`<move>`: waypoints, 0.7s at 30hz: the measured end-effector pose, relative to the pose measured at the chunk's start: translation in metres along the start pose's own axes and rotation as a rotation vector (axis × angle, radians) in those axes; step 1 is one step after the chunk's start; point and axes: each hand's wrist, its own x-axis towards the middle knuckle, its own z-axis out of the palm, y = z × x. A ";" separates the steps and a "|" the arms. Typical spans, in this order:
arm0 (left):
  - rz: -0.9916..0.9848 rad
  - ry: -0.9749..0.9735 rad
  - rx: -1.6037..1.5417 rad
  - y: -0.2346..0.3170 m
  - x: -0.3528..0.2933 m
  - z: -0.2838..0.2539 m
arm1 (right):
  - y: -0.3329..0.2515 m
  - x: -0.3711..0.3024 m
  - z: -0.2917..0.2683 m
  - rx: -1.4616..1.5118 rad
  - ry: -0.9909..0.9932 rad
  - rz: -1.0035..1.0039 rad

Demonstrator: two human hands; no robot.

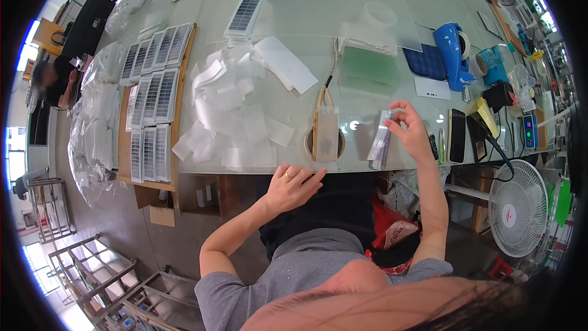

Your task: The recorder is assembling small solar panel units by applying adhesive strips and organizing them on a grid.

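Observation:
My right hand (409,127) is over the right front of the table, its thumb and index finger closed at the upper end of a clear, shiny plastic strip (380,144). Whether the strip is one piece or a small stack, I cannot tell. My left hand (295,186) rests at the table's front edge, fingers stretched out, holding nothing. Just beyond it stands a narrow wooden-framed tool (317,127) with a cable, and a translucent strip (328,135) lies over it. Behind them is a green translucent sheet stack (370,68).
Loose white film sheets (229,107) are heaped left of centre. Further left, a wooden board (179,79) bears several dark-striped panels (166,95). A blue tape dispenser (450,55), a phone (457,136) and a blue control box (530,132) are at right. A white fan (518,208) stands beside the table.

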 end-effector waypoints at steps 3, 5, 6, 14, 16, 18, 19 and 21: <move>0.019 -0.010 0.037 0.001 0.001 0.000 | -0.014 0.015 0.036 0.257 -0.077 0.028; 0.022 -0.016 0.053 0.002 0.001 -0.001 | -0.022 0.024 0.063 0.319 -0.159 0.108; 0.020 -0.021 0.052 0.003 0.002 -0.001 | -0.023 0.028 0.073 0.346 -0.175 0.115; 0.021 -0.021 0.049 0.002 0.002 -0.002 | -0.003 0.036 0.103 0.208 -0.065 0.029; 0.025 -0.014 0.059 0.001 0.001 -0.001 | -0.003 0.035 0.105 0.182 -0.054 0.005; 0.020 -0.023 0.062 0.002 -0.001 -0.001 | -0.006 0.033 0.106 0.168 -0.044 -0.027; 0.014 -0.031 0.067 0.002 -0.002 0.000 | -0.010 0.032 0.105 0.168 -0.044 -0.027; 0.015 -0.029 0.070 0.002 -0.002 0.000 | -0.016 0.030 0.105 0.105 -0.051 -0.047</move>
